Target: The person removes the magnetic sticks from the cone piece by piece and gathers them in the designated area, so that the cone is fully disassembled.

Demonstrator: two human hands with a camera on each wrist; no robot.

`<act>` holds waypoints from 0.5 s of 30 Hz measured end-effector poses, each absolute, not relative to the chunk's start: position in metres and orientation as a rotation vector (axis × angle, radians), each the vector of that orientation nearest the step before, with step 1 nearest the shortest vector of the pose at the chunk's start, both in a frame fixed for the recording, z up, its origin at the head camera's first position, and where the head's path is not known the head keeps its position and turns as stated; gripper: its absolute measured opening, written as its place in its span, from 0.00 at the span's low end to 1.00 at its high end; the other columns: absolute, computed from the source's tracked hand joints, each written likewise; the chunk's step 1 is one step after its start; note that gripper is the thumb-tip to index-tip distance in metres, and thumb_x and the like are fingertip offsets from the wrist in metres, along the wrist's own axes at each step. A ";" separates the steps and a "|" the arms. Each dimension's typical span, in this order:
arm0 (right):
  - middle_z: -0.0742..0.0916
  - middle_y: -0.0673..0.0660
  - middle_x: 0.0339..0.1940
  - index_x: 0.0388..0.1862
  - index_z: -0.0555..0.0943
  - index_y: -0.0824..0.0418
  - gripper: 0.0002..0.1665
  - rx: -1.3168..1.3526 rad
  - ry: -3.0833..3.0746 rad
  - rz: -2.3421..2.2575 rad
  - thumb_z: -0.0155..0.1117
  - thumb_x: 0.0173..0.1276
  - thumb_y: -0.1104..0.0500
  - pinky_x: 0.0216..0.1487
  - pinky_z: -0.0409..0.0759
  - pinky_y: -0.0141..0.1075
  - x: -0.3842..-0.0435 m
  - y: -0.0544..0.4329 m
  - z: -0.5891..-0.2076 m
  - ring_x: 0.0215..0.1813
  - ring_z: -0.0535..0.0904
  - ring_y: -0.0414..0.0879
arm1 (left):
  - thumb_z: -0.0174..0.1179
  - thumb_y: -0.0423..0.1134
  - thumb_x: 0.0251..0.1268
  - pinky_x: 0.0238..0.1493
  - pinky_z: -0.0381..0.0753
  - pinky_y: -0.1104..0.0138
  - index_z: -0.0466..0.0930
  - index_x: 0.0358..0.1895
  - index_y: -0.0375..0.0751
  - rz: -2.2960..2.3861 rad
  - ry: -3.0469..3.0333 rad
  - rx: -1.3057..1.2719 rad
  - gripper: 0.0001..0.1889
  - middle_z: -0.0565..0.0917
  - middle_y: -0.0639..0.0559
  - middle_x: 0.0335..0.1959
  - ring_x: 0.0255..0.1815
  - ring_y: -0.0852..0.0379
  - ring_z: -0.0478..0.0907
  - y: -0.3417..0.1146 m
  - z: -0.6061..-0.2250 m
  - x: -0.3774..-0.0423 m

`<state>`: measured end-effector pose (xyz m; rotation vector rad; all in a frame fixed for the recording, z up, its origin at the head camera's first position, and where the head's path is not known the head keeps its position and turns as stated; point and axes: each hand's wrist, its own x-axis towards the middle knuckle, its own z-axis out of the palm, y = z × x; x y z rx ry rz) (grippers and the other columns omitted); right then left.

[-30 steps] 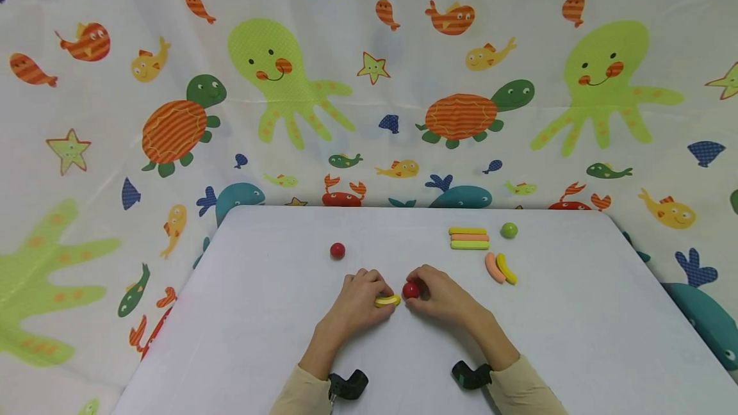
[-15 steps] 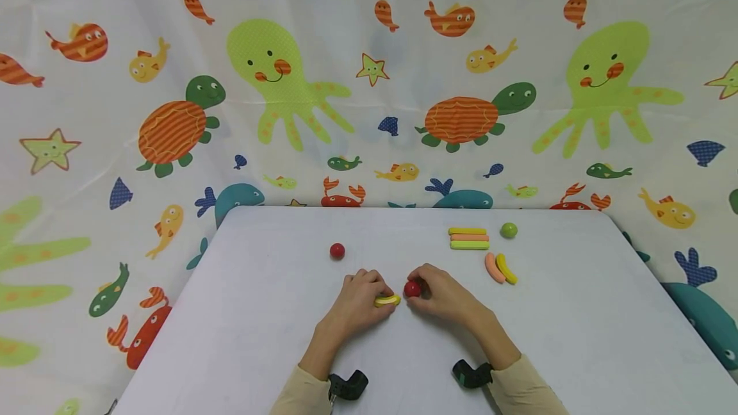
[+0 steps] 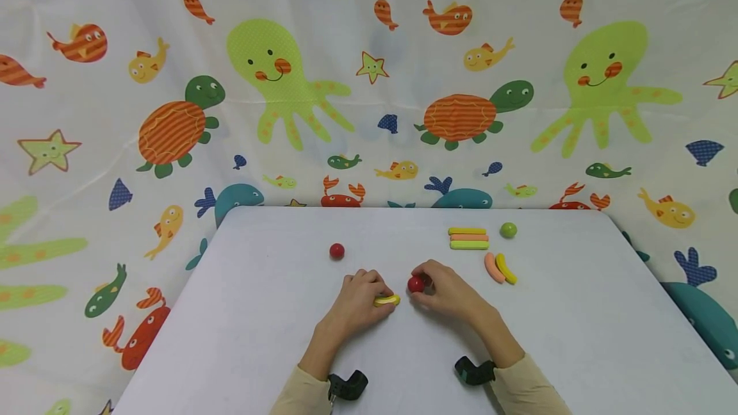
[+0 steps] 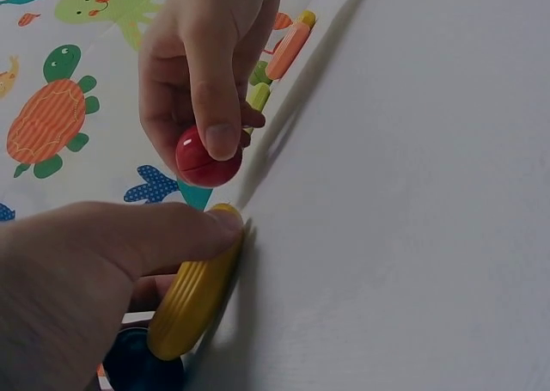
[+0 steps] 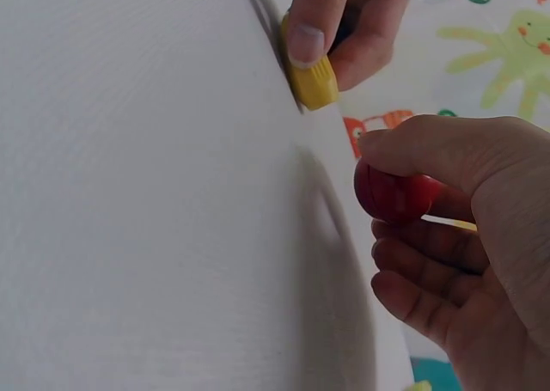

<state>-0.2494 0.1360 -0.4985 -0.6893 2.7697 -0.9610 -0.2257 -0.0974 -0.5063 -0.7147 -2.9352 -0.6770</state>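
Observation:
My left hand point(image 3: 363, 296) pinches a yellow, ribbed, banana-shaped piece point(image 4: 198, 296) between thumb and fingers, low over the white table. Beside that piece, a dark blue round thing point(image 4: 144, 363) shows in the left wrist view, partly hidden by the hand; what it is I cannot tell. A small red ball point(image 5: 394, 193) sits between the thumb and fingertips of my right hand point(image 3: 446, 290). In the left wrist view a thin line runs across this ball. The hands face each other, a short gap apart, with the ball to the right of the yellow piece.
A second red ball point(image 3: 337, 251) lies behind my left hand. At the back right are yellow, pink and green sticks point(image 3: 469, 238) side by side, a green ball point(image 3: 508, 230), and curved pink point(image 3: 493, 268) and yellow point(image 3: 506, 268) pieces. A sea-animal cloth point(image 3: 369, 101) hangs behind the table point(image 3: 230, 312).
My right hand has drawn slightly back and to the right with the red ball, widening the gap to the yellow piece. The left hand has stayed in place.

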 end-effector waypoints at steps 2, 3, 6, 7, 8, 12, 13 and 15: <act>0.83 0.49 0.46 0.54 0.79 0.56 0.23 -0.671 2.769 -0.963 0.74 0.62 0.53 0.48 0.82 0.33 -0.249 0.137 -0.496 0.45 0.77 0.40 | 0.69 0.49 0.61 0.48 0.69 0.57 0.90 0.40 0.52 -0.679 -2.932 -0.718 0.09 0.81 0.58 0.39 0.44 0.58 0.73 -0.098 -0.506 -0.225; 0.83 0.49 0.46 0.54 0.79 0.56 0.23 -0.659 2.770 -0.964 0.74 0.62 0.53 0.48 0.82 0.34 -0.249 0.137 -0.496 0.45 0.77 0.40 | 0.69 0.49 0.61 0.48 0.69 0.57 0.90 0.40 0.52 -0.679 -2.931 -0.720 0.09 0.81 0.58 0.39 0.44 0.58 0.73 -0.099 -0.506 -0.225; 0.83 0.49 0.46 0.54 0.79 0.56 0.23 -0.623 2.774 -0.967 0.74 0.62 0.53 0.49 0.82 0.35 -0.247 0.137 -0.493 0.46 0.77 0.41 | 0.69 0.49 0.61 0.47 0.68 0.58 0.90 0.40 0.52 -0.683 -2.932 -0.727 0.09 0.81 0.58 0.38 0.44 0.58 0.73 -0.100 -0.506 -0.224; 0.83 0.49 0.46 0.54 0.79 0.56 0.23 -0.609 2.778 -0.966 0.74 0.62 0.53 0.49 0.82 0.35 -0.247 0.137 -0.493 0.46 0.77 0.41 | 0.68 0.49 0.61 0.47 0.68 0.58 0.90 0.40 0.52 -0.685 -2.934 -0.729 0.09 0.81 0.58 0.38 0.44 0.58 0.73 -0.101 -0.506 -0.223; 0.83 0.49 0.46 0.54 0.79 0.55 0.23 -0.598 2.782 -0.967 0.74 0.62 0.53 0.49 0.82 0.35 -0.246 0.137 -0.492 0.46 0.77 0.41 | 0.68 0.49 0.61 0.47 0.68 0.58 0.90 0.40 0.52 -0.689 -2.936 -0.730 0.09 0.81 0.58 0.38 0.44 0.58 0.73 -0.101 -0.506 -0.223; 0.83 0.49 0.46 0.55 0.79 0.55 0.23 -0.565 2.804 -0.960 0.74 0.62 0.53 0.49 0.82 0.35 -0.243 0.137 -0.491 0.46 0.76 0.41 | 0.68 0.49 0.62 0.48 0.68 0.58 0.90 0.41 0.52 -0.705 -2.942 -0.739 0.10 0.81 0.58 0.39 0.45 0.58 0.73 -0.104 -0.505 -0.220; 0.83 0.49 0.47 0.55 0.79 0.55 0.24 -0.561 2.809 -0.958 0.74 0.62 0.53 0.48 0.82 0.35 -0.242 0.137 -0.491 0.46 0.77 0.41 | 0.68 0.49 0.62 0.48 0.69 0.58 0.90 0.41 0.52 -0.706 -2.943 -0.742 0.10 0.81 0.58 0.39 0.45 0.58 0.73 -0.105 -0.505 -0.220; 0.83 0.49 0.47 0.55 0.79 0.55 0.24 -0.548 2.816 -0.959 0.74 0.62 0.53 0.48 0.82 0.35 -0.241 0.138 -0.491 0.46 0.76 0.41 | 0.67 0.49 0.62 0.49 0.69 0.58 0.90 0.41 0.52 -0.712 -2.945 -0.745 0.10 0.81 0.58 0.40 0.45 0.58 0.73 -0.106 -0.505 -0.219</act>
